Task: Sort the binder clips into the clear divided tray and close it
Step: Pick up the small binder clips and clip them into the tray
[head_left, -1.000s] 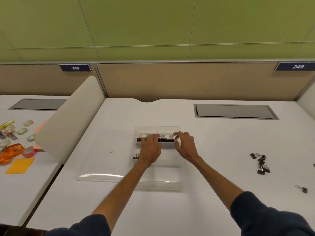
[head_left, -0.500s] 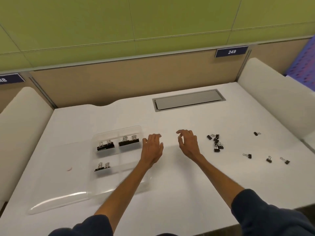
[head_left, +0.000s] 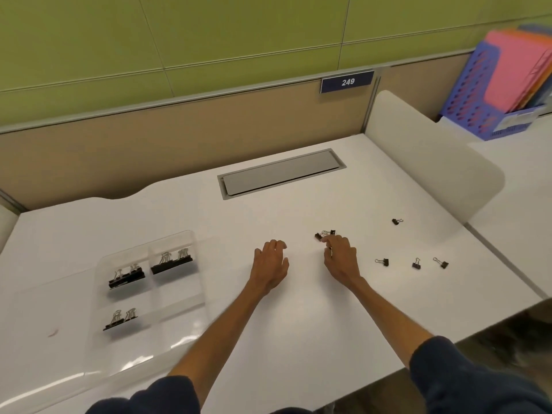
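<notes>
Binder clips [head_left: 324, 234]: a small cluster is lying well right of the tray [head_left: 191, 234], just beyond the right hand [head_left: 340, 255]. Curled fingertips are set on its near edge; whether one clip is already pinched cannot be told. Left hand [head_left: 270, 261] is spread loose on the desk [head_left: 298, 339], nothing held, between tray and cluster. Four loose clips [head_left: 416, 263] are scattered farther from the tray. Large clips [head_left: 171, 259] are seated in three tray compartments. Right hand is judged nearer for pickup, and the carry runs back toward the tray, with the lid [head_left: 44, 324] open on its far side.
</notes>
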Motion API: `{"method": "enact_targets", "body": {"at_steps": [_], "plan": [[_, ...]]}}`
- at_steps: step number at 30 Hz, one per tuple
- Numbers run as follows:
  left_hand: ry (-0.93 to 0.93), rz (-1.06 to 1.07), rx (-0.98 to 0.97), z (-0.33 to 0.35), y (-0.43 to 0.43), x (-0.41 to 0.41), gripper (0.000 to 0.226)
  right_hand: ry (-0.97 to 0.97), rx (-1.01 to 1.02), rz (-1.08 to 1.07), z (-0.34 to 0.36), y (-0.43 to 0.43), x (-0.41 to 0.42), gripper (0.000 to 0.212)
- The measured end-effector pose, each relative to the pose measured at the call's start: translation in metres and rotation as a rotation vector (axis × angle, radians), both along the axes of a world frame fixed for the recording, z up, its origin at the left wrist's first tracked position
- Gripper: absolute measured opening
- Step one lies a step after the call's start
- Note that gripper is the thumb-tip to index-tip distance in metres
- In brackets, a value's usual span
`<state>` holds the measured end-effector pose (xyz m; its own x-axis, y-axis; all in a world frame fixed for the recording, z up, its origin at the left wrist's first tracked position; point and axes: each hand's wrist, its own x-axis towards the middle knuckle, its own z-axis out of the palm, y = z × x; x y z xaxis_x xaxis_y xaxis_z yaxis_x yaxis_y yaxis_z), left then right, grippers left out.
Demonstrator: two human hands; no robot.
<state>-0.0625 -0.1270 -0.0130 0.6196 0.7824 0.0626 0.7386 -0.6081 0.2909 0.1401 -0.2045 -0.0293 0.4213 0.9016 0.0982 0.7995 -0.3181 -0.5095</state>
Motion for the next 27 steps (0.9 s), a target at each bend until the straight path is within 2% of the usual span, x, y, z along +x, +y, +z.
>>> {"method": "enact_targets", "body": {"at_steps": [4, 9, 15, 23, 27], "plan": [[0.007, -0.036, -0.085, -0.006, -0.007, 0.03, 0.036, 0.031, -0.053, -0.047, -0.01, -0.011, 0.03, 0.045], [-0.023, -0.096, -0.235, -0.011, -0.023, 0.067, 0.044, 0.037, -0.076, 0.005, -0.024, -0.026, 0.053, 0.044], [-0.008, -0.162, -0.222, -0.011, -0.032, 0.1, 0.042, 0.02, -0.073, 0.07, -0.034, -0.029, 0.064, 0.033], [-0.056, -0.086, -0.194, -0.019, -0.037, 0.118, 0.011, 0.05, 0.016, 0.021, -0.042, -0.03, 0.069, 0.021], [-0.051, -0.084, -0.197, -0.022, -0.036, 0.114, 0.008, 0.049, 0.098, -0.028, -0.045, -0.033, 0.069, 0.026]]}}
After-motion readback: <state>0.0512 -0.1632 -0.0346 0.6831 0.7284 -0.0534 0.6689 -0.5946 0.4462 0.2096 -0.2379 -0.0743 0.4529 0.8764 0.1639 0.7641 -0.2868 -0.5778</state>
